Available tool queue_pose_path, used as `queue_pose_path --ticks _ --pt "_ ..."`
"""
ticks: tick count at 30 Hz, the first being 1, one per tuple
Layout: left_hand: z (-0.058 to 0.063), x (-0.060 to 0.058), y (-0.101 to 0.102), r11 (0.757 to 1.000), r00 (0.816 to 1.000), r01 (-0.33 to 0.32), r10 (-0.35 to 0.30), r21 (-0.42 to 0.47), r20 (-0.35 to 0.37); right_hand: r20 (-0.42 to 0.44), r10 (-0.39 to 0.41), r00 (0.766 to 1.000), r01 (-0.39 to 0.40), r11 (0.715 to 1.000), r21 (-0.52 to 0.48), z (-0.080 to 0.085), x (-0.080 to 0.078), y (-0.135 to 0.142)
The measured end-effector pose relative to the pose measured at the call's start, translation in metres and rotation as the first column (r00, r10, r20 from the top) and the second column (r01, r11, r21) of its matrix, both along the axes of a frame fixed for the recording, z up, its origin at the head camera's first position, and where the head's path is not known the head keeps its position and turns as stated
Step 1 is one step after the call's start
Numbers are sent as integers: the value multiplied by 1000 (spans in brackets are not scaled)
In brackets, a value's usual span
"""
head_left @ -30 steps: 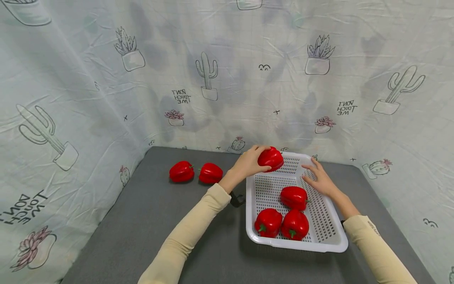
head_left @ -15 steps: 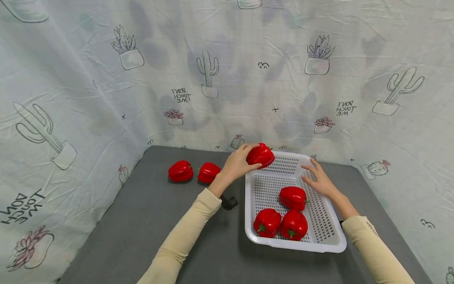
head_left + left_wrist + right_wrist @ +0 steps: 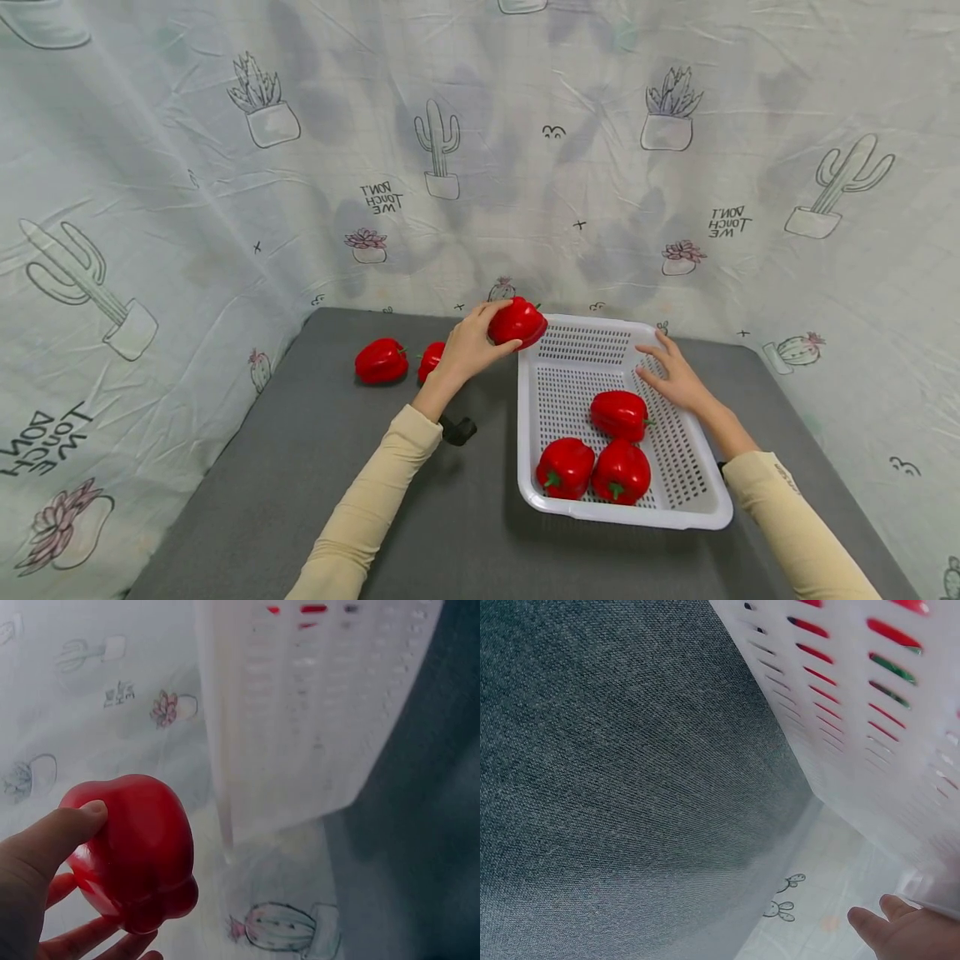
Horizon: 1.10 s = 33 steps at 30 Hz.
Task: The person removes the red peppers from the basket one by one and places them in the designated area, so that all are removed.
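My left hand (image 3: pixel 468 343) grips a red bell pepper (image 3: pixel 518 323) above the table, by the back left corner of a white perforated basket (image 3: pixel 527 417). In the left wrist view the thumb presses this bell pepper (image 3: pixel 146 844) from one side, with fingers behind and below it. Three more red bell peppers lie in the front half of the basket, one (image 3: pixel 619 416) behind the other two. At the basket's right rim, my right hand (image 3: pixel 678 379) has its fingers spread and loosely bent. Two of its fingertips show beside the outer wall in the right wrist view.
Two red bell peppers lie on the grey table (image 3: pixel 300 467) left of the basket; my left hand partly covers the nearer one (image 3: pixel 430 360). A patterned cloth (image 3: pixel 480 150) hangs behind the table and along its sides.
My left hand has moved left with its bell pepper, from over the basket's back part to its back left corner. The right hand has stayed at the right rim.
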<state>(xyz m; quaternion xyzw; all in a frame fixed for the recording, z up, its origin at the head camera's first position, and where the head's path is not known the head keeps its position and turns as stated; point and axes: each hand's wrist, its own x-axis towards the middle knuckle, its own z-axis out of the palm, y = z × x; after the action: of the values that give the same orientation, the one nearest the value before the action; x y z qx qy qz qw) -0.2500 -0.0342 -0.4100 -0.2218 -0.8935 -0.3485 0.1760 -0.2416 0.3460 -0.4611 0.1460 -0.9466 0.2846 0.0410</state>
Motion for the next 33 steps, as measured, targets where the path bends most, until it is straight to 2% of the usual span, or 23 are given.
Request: queue_pose_path --ticks 10,17,22,27,33 --pt "-16 -2 -20 998 998 -55 54 18 31 6 -1 1000 1 1000 -4 0 0 -1" --pt "-28 -1 -26 997 996 -77 77 3 43 2 -8 1000 8 1000 7 1 1 -2" --pt "-31 1 -27 993 992 -114 114 -9 45 4 -3 1000 3 1000 -2 2 0 -1" --pt "-36 2 -28 987 988 -149 151 -53 41 5 5 1000 -5 1000 -9 3 -2 0" --pt "-41 1 -26 978 985 -161 168 -131 45 14 11 1000 -11 1000 -14 6 -5 1"
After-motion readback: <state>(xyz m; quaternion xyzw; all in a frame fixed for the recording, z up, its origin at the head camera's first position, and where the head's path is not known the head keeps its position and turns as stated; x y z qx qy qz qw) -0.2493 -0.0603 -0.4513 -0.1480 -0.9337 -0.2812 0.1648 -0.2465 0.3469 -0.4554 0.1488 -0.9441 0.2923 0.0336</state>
